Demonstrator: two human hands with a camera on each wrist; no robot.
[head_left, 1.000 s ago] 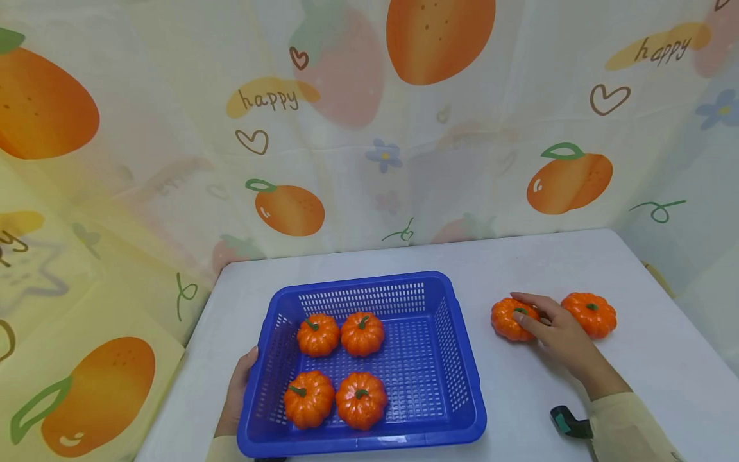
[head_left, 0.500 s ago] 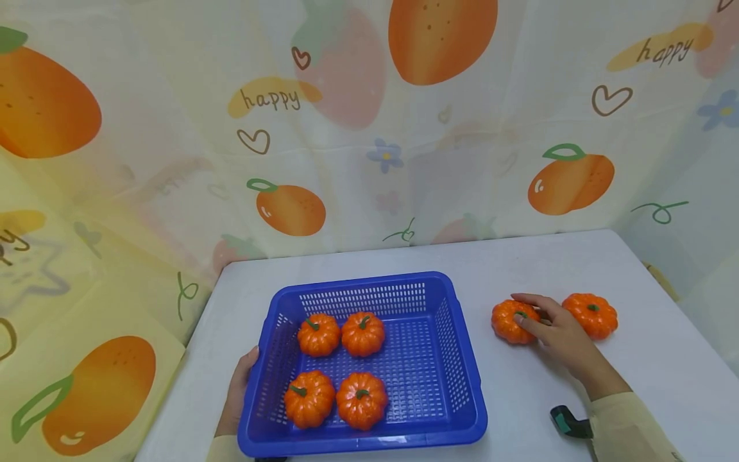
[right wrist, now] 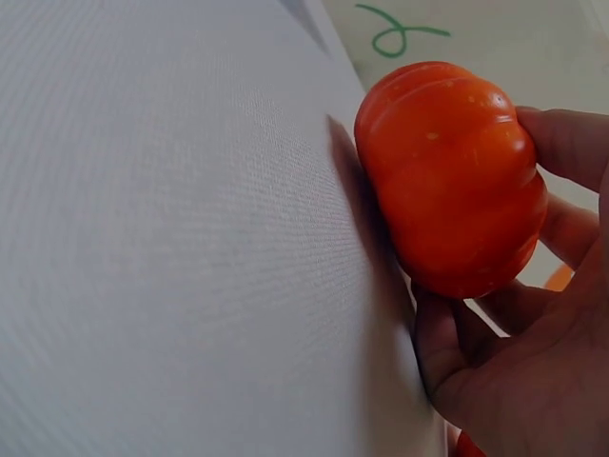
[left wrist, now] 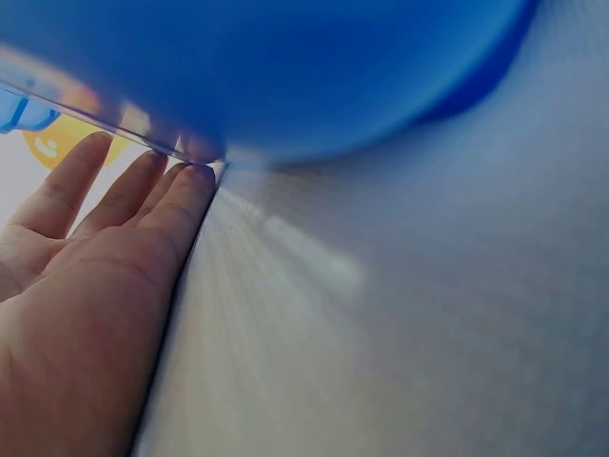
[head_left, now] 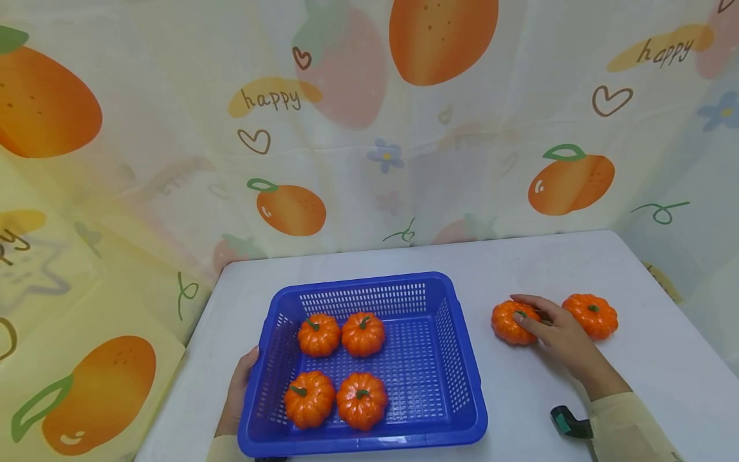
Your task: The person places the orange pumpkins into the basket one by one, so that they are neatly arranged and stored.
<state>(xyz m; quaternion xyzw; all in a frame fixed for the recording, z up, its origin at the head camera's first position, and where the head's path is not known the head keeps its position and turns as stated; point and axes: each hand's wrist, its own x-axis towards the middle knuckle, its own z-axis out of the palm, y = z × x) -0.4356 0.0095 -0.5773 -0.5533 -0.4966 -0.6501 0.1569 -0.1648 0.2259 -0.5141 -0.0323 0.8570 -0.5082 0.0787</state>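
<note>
My right hand (head_left: 560,337) grips a small orange toy pumpkin (head_left: 507,324) with a green stem, right of the basket. In the right wrist view, the fingers and thumb curl round the sides of this pumpkin (right wrist: 447,181), close to the white tabletop. A second loose pumpkin (head_left: 591,316) sits just beyond the hand. On the left side, my left hand (head_left: 235,391) rests against the blue plastic basket (head_left: 360,444). The left wrist view has its fingers (left wrist: 181,205) extended, fingertips right at the basket wall. Several pumpkins (head_left: 362,401) stand in the basket's left half, stems up.
The white table (head_left: 519,263) reaches back to a fruit-print cloth (head_left: 346,160) hung behind it. A black device (head_left: 570,423) with a green patch shows beside the right sleeve (head_left: 629,427). The basket's right half shows bare perforated floor.
</note>
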